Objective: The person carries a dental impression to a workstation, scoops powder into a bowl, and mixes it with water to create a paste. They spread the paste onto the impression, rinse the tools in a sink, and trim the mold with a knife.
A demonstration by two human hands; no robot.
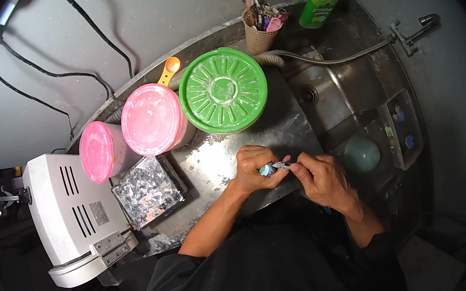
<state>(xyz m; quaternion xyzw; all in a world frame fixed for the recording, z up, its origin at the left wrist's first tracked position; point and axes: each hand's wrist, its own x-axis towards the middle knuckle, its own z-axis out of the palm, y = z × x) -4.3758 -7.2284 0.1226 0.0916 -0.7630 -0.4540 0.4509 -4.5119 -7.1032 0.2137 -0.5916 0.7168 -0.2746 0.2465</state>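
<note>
My left hand [257, 168] is closed around a small blue and whitish piece [267, 170], held over the front part of the metal worktop [220, 184]. Close beside it on the right, my right hand [323, 181] grips a small metal tool [282, 165] between thumb and fingers. The tool's tip touches or nearly touches the piece; its handle is hidden in my right hand. Behind both hands stands a tub with a green lid [223, 90].
Two pink-lidded tubs [151, 119], a stained dark block [149, 190] and a white machine [79, 209] are on the left. A holder of tools [260, 38] and a green bottle [318, 7] stand at the back. Right lies a metal sink [324, 92] with a bowl [361, 154].
</note>
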